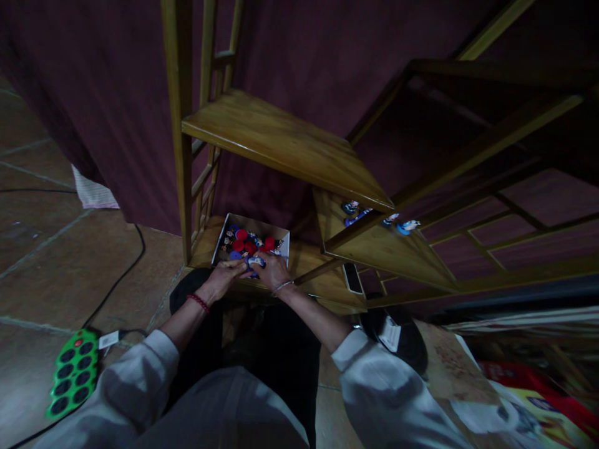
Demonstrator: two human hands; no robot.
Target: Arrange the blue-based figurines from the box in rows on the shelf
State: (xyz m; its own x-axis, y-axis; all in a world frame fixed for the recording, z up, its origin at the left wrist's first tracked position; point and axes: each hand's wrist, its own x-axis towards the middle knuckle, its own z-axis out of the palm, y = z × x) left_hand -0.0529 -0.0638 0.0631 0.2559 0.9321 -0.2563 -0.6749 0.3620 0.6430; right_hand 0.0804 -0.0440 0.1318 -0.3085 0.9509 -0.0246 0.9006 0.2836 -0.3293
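Observation:
A white box (285,245) on the low wooden shelf holds several small figurines with red, blue and dark bases. At its near edge, my right hand (274,271) has its fingers closed around a small blue-and-white figurine (256,262). My left hand (228,275) is beside it at the box's front left, fingers bent together near the figurine's left side; whether they grip anything is too dark to tell. Several more figurines stand or lie on the shelf to the right, among them a blue-based one (406,227).
Wooden shelving with an upper board (285,143) rises above the box. A phone-like black object (352,278) lies at the right of the low shelf. A green power strip (73,374) and cables are on the floor at left; a dark cap-like item (407,343) is at right.

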